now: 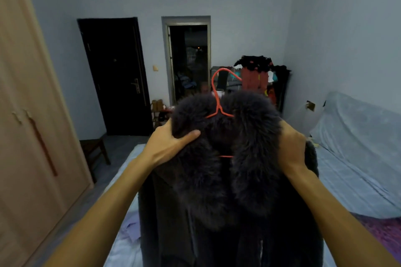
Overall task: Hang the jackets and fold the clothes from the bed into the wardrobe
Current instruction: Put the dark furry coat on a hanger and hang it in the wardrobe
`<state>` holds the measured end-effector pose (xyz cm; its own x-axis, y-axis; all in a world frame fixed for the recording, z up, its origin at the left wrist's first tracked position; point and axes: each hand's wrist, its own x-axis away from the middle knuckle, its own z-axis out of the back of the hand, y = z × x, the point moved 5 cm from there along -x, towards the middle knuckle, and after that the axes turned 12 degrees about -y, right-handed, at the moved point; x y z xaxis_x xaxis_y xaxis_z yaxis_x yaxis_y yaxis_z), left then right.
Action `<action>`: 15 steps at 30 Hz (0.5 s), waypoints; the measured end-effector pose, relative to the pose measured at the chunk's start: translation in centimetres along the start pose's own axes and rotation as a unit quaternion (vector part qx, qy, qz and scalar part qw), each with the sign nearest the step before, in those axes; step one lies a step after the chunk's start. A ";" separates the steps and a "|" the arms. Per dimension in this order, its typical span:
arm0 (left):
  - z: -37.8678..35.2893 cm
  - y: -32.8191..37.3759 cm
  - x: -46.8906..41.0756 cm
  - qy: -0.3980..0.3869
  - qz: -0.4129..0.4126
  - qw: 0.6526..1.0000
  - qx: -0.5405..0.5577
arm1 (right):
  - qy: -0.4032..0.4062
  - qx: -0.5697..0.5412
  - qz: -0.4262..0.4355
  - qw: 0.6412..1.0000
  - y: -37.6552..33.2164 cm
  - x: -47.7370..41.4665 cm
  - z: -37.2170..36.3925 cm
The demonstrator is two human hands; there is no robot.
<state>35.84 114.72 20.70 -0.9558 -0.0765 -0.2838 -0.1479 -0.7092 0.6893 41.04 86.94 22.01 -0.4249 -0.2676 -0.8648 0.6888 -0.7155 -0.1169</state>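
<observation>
**Dark fur-collared jacket held up on its hanger over the bed**

Head view: I hold the dark jacket (227,212) upright in front of me, its long axis running straight down from the collar to the bottom edge of the frame. The fur collar (225,147) faces me, split into two thick lapels. The red hanger (219,102) sits inside the shoulders, its hook standing up above the collar and curling over to the right. My left hand (171,145) is clenched on the jacket's left shoulder, thumb pressed across the fur. My right hand (291,147) grips the right shoulder, fingers hidden behind the fabric.

The jacket hangs over the bed (130,251), whose pale sheet shows at lower left beside my forearm. The wardrobe (32,125) stands at the left with its doors shut; a strip of open floor runs between it and the bed's edge. A covered sofa (358,147) lies at the right, close to the jacket's right side.
</observation>
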 end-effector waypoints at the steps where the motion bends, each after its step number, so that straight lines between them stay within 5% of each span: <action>1: 0.0 -0.5 0.2 0.003 0.013 1.000 -0.010 | 0.002 -0.001 0.002 1.000 -0.1 0.1 0.0; 9: 0.3 0.1 1.6 0.145 0.017 0.981 -0.130 | -0.162 -0.007 -0.049 0.985 2.2 0.8 -3.2; 15: 0.9 -0.5 1.8 0.175 0.014 0.974 -0.146 | -0.269 -0.039 -0.071 0.960 1.3 1.6 -3.8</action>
<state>33.93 115.59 20.43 -0.8062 -0.2961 -0.5122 0.0047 -0.8689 0.4949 43.51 88.01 18.62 -0.7446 -0.4808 -0.4631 0.6347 -0.7247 -0.2683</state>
